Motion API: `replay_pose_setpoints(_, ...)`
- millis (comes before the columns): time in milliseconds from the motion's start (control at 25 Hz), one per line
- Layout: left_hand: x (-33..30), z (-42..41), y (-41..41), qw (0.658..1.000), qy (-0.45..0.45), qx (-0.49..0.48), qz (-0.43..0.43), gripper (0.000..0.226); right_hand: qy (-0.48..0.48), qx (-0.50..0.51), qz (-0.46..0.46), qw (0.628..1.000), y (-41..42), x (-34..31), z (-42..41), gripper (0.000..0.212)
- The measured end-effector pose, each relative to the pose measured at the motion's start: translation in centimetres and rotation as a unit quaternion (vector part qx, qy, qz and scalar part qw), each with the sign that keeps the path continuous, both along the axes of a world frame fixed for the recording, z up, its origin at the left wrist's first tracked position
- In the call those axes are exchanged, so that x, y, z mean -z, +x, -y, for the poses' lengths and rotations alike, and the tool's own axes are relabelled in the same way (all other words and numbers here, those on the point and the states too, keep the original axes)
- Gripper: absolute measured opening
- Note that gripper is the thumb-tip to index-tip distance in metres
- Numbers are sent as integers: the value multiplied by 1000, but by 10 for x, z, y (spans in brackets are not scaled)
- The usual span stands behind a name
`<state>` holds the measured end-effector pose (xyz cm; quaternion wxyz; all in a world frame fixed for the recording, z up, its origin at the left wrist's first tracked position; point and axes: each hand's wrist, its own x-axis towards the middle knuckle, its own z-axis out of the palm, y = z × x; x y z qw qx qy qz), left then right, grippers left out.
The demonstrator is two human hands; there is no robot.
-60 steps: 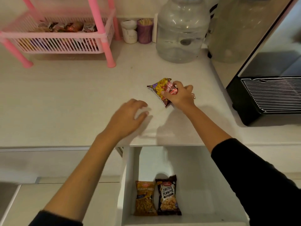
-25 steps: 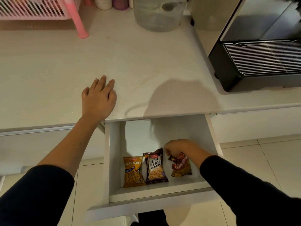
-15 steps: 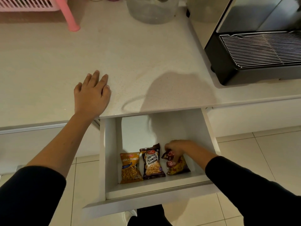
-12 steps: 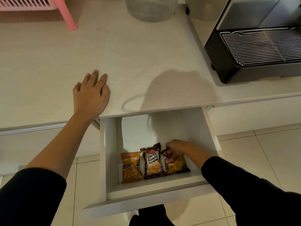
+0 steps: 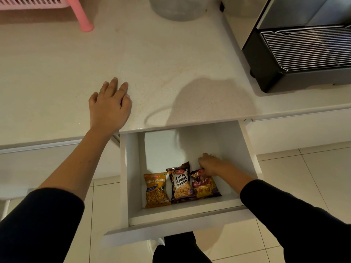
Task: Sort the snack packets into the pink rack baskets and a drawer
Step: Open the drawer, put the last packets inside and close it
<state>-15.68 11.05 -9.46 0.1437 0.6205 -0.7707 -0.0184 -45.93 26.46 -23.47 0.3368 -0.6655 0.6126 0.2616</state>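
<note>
The person wears a black top with long sleeves pushed up to leave both forearms bare, dark trousers at the bottom centre, and a ring on the right hand.

A pale speckled stone desk runs over white cabinet fronts. A black appliance with a wire grille stands at its right end. Beige floor tiles lie below, dimly lit.

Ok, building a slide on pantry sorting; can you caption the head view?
Right hand sets a red-yellow snack packet in the open white drawer; left hand rests on the pale countertop.
</note>
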Motion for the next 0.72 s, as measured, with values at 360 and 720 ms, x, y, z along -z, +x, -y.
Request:
replay_pose_setpoints(360, -16, -104, -16, 981, 108, 59, -152, 43, -224, 147, 137, 954, 21, -101, -52, 20)
replay_pose_setpoints(720, -4, -275, -32, 921, 228, 317, -16, 55, -518, 26, 111, 848, 59, -133, -164, 27)
